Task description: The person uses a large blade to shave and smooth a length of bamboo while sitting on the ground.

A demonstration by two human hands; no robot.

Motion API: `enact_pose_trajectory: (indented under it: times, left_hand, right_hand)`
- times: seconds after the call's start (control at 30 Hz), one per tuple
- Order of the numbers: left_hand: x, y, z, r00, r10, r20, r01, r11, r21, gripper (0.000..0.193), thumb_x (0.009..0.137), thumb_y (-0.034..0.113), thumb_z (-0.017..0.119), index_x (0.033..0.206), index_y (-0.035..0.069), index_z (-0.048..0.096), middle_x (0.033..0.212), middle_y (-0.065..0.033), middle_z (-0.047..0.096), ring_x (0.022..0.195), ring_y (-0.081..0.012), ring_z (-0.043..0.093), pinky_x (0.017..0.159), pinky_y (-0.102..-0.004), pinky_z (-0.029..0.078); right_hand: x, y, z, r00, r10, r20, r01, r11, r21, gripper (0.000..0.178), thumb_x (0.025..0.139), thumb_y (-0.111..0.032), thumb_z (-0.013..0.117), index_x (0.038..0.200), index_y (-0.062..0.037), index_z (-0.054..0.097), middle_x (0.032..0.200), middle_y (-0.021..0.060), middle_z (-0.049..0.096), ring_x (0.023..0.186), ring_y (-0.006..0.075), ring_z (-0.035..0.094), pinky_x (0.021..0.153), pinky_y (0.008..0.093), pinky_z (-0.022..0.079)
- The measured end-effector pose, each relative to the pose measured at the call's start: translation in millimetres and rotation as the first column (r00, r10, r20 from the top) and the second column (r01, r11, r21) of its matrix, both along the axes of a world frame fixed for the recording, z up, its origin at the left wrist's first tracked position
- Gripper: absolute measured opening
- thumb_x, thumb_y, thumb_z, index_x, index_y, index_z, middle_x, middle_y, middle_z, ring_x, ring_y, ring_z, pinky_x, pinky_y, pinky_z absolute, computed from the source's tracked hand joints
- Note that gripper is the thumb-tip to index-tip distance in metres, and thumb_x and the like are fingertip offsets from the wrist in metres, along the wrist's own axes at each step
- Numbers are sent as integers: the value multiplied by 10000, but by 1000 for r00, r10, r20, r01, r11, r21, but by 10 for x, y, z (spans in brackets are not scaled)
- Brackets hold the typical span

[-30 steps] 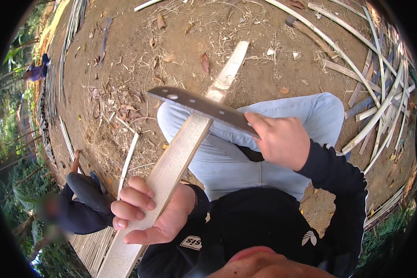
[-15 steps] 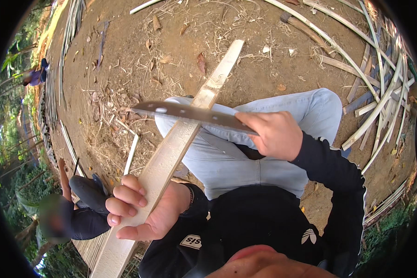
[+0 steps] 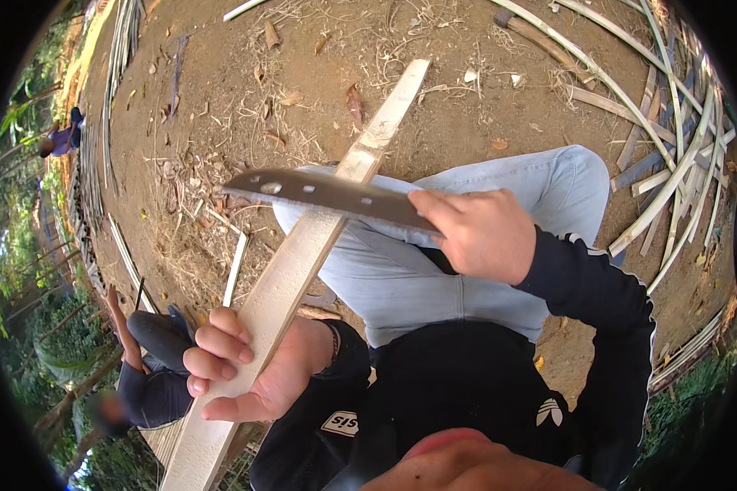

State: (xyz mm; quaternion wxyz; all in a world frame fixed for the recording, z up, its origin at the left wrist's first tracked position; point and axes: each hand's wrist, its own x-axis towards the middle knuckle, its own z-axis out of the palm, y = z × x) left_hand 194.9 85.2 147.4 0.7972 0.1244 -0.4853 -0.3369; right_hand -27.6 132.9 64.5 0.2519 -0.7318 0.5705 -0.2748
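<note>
A long pale bamboo strip (image 3: 282,266) with a node near its far end slants across my lap, from the lower left up to the middle. My left hand (image 3: 288,364) is wrapped round its lower part, fingers curled over one edge and thumb on the other side. A broad dark knife (image 3: 323,196) with several slots lies across the strip just below the node, its tip pointing left. In my right hand (image 3: 490,239) is the knife's right end; the handle is hidden in my fist. The blade is slightly blurred.
My crossed legs in light jeans (image 3: 409,286) lie under the strip. Loose bamboo strips (image 3: 688,180) pile up at the right. Shavings (image 3: 192,254) and dry leaves litter the dirt. Another person (image 3: 155,368) sits at the lower left; a second person (image 3: 57,141) is farther off.
The knife has shifted slightly left and down along the strip, and its flat side tilts differently. My left hand keeps its hold. The nearby person at the left has shifted a little.
</note>
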Motion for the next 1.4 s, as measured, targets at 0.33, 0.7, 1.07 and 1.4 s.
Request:
enact_pose_trajectory:
  times: [0.33, 0.7, 1.07, 1.4]
  left_hand:
    - [70, -31, 38, 1000, -3, -4, 3, 999, 36, 306, 948, 373, 493, 917, 74, 552, 715, 12, 364, 571, -117, 341, 575, -280, 266]
    - [180, -204, 127, 998, -53, -15, 54, 996, 67, 322, 944, 371, 470, 901, 66, 562, 705, 2, 385, 555, -128, 359, 574, -290, 292]
    - [249, -458, 217, 999, 27, -37, -21, 988, 154, 344, 911, 397, 488, 808, 71, 527, 658, -3, 451, 516, -133, 381, 537, -289, 310]
    - [153, -470, 236, 1000, -5, -1, 5, 990, 139, 319, 925, 370, 485, 848, 61, 484, 681, -8, 412, 530, -126, 378, 561, -282, 314]
  right_hand:
    - [106, 13, 34, 998, 8, -57, -12, 998, -56, 282, 788, -101, 541, 1058, -22, 557, 835, 116, 655, 588, 274, 654, 471, 394, 519]
    - [-2, -137, -99, 999, 44, -8, -44, 999, 19, 460, 721, -103, 613, 1174, -46, 559, 950, 120, 676, 721, 278, 663, 573, 396, 531]
    - [-127, -508, -203, 985, 49, -165, -18, 983, 185, 368, 751, -114, 616, 1113, -56, 587, 901, 117, 679, 673, 289, 669, 556, 399, 537]
    - [-130, -513, -236, 994, 59, -94, -62, 998, -32, 347, 771, -120, 585, 1113, -61, 591, 967, 127, 676, 655, 275, 669, 556, 382, 546]
